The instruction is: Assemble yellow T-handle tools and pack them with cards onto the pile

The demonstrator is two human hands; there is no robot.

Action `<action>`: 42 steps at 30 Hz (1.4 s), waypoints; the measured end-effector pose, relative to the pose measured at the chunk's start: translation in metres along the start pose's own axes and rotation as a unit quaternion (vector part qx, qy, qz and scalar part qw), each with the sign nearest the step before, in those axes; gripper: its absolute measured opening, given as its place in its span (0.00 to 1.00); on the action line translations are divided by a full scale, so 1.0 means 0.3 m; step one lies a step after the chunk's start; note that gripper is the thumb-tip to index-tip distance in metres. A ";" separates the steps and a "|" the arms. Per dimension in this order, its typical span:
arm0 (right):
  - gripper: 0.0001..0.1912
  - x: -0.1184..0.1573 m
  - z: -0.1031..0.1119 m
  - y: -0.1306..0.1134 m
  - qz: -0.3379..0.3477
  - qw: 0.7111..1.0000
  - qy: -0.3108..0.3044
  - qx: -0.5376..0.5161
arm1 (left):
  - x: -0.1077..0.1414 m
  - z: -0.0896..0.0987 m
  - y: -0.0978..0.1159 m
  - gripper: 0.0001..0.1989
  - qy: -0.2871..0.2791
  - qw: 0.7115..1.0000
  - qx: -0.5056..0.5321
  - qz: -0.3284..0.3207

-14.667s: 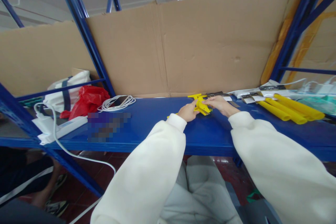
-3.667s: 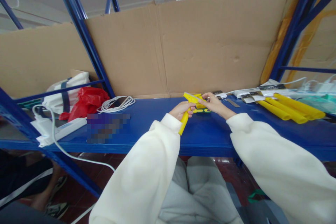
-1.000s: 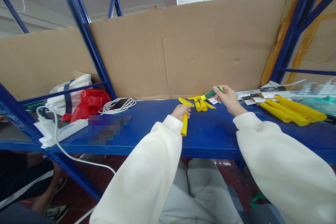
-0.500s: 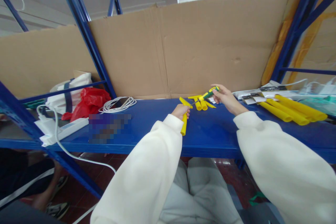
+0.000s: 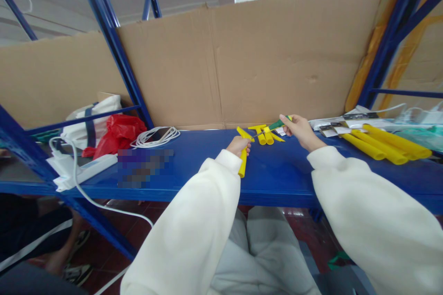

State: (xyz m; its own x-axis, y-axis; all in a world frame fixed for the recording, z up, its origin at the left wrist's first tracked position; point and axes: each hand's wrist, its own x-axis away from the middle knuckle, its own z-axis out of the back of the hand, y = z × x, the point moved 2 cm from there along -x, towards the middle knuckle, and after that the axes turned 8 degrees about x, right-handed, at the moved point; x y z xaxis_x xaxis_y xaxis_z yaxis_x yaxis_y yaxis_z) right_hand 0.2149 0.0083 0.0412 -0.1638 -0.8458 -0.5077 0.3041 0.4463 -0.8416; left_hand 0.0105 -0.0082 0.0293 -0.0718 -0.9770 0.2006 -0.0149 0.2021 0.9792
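My left hand [image 5: 238, 146] is closed around a yellow T-shaped plastic tool [image 5: 243, 165], its tube-like handle pointing down toward the front edge. A screwdriver [image 5: 276, 125] with a green and yellow handle is in my right hand [image 5: 298, 130], the fingers closed on the end of the handle. The screwdriver's thin shaft slants down left to the head of the yellow tool, and its tip seems to meet it just above my left fingers. Behind the screwdriver, several similar yellow pieces [image 5: 269, 138] lie on the blue shelf [image 5: 204, 166].
On the right lie several yellow tubes [image 5: 394, 150] with black-and-white labels. To the left are a coiled white cable [image 5: 157, 136], a red plastic bag [image 5: 119, 131] and a white power strip [image 5: 95, 169]. Cardboard [image 5: 270, 64] stands behind the shelf. Another person's legs [image 5: 60, 239] show at lower left.
My right fingers have shifted slightly on the screwdriver handle, and the handle has turned a little. The left hand and the yellow tool stay in place.
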 end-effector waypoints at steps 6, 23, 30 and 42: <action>0.28 0.011 -0.002 -0.015 -0.044 0.994 -0.053 -0.081 | 0.002 -0.001 0.002 0.09 -0.001 1.000 0.009 0.003; 0.21 -0.007 0.011 0.001 -0.057 0.994 -0.002 -0.092 | -0.002 -0.001 -0.001 0.12 0.004 1.000 0.008 0.003; 0.25 -0.010 0.015 0.013 -0.015 0.998 -0.006 -0.055 | -0.002 -0.002 -0.004 0.12 0.007 0.999 0.033 0.005; 0.20 0.003 0.006 -0.014 -0.036 0.991 -0.049 -0.118 | 0.000 0.001 0.000 0.09 0.007 1.000 0.004 -0.005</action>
State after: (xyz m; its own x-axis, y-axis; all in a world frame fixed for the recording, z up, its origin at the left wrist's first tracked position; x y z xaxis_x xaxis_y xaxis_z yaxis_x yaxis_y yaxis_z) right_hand 0.2151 0.0053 0.0445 -0.0817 -0.8973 -0.4337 0.0647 0.4295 -0.9008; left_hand 0.0102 -0.0083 0.0293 -0.0578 -0.9799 0.1910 -0.0244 0.1927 0.9810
